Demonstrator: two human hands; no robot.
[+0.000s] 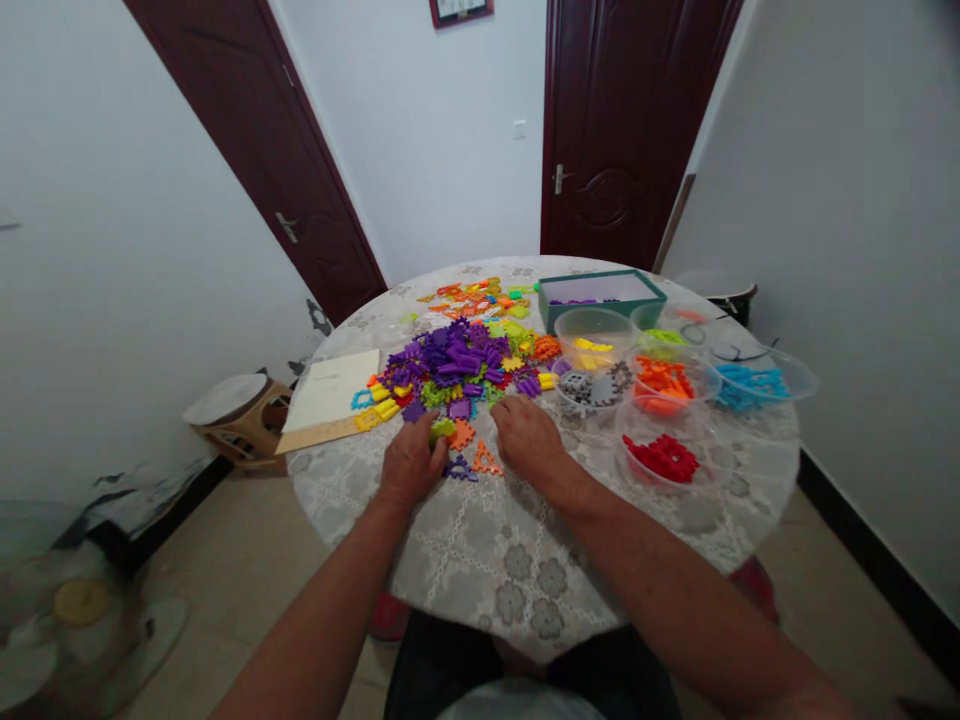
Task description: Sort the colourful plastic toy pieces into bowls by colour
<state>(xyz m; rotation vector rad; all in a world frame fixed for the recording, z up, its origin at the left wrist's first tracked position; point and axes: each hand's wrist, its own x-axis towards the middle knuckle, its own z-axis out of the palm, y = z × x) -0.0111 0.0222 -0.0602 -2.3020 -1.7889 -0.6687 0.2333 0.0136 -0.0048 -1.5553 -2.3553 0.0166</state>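
Observation:
My left hand [412, 458] is at the near edge of a heap of plastic building pieces [454, 355], mostly purple. Its thumb and fingers close around a lime-green toothed piece [442, 429]. Just right of that lies an orange toothed piece [461, 434]. An orange triangular frame [486, 459] and a dark purple piece [460, 468] rest on the cloth between my hands. My right hand [527, 437] has its fingers curled down at the heap's front edge, beside some green pieces [495, 394]. Whatever its fingertips pinch, if anything, is hidden.
Clear plastic bowls to the right hold red [664, 458], orange [664, 385], blue [752, 384], grey [592, 388] and yellow pieces [592, 350]. Behind them stands a green box [600, 290]. Orange pieces [472, 298] lie at the back. An open notebook [330, 388] and wooden ruler [319, 436] are left.

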